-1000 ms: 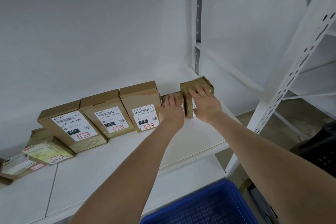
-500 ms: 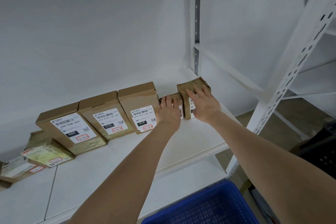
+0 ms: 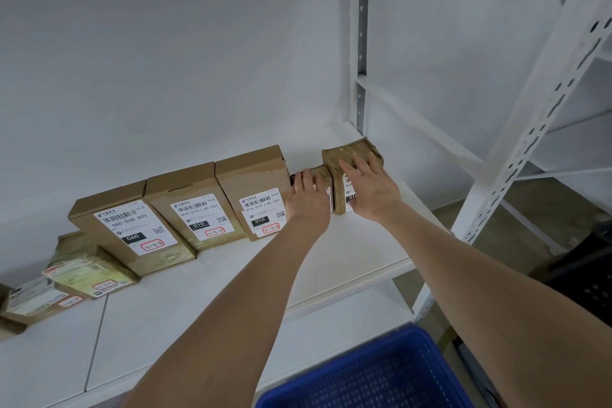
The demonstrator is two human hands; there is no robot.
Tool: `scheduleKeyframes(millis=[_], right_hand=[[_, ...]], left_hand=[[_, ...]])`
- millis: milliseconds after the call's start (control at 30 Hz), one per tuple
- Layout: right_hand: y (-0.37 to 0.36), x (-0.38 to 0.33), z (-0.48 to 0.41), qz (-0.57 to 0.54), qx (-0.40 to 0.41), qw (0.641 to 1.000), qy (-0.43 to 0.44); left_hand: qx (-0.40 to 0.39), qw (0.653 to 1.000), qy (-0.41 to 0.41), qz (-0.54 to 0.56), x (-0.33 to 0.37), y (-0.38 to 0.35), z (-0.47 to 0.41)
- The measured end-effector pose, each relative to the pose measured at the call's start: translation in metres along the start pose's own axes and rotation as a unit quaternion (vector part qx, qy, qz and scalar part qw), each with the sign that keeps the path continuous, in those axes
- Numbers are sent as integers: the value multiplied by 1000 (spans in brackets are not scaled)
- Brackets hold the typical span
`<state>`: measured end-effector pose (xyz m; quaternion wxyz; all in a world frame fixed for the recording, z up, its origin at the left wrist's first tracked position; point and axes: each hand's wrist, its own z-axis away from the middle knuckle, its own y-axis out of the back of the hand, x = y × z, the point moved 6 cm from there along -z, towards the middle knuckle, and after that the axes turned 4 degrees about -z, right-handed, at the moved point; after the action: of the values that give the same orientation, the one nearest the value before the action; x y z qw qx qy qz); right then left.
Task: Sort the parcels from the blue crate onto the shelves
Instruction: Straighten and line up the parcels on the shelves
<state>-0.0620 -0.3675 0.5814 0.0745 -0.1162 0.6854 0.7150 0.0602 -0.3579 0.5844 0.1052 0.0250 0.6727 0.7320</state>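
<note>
On the white shelf, left hand and right hand rest straight fingers on adjoining parcels.

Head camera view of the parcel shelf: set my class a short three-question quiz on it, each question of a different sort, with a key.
1. True or false: the left hand and the right hand touch the same parcel.
2. Which red handwritten code marks the box labelled 060-06B-A05? A 3-3-6, B 3-3-7, C 3-3-8.
3. Fill in: the crate at the bottom edge of the view is ___.

Key
1. False: the left hand rests on the small parcel, the right hand on the taller taped parcel beside it.
2. A.
3. Blue.
</note>
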Motion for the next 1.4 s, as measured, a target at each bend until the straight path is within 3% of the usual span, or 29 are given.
scheduleKeyframes(millis=[300, 533, 1000, 1200, 1400], right_hand=[[1, -1, 1, 53, -7, 999, -9], [16, -24, 12, 56, 34, 998, -7], [30, -194, 66, 18, 204, 976, 68], [9, -286, 99, 20, 181, 975, 125], [-1, -360, 144, 23, 157, 974, 159]], left_hand=[[-4, 1000, -10, 12, -4, 5, 5], [6, 999, -18, 45, -15, 19, 28], [113, 991, -56, -37, -171, 37, 124], [128, 990, -26, -56, -248, 38, 174], [133, 988, 57, -54, -316, 43, 251]])
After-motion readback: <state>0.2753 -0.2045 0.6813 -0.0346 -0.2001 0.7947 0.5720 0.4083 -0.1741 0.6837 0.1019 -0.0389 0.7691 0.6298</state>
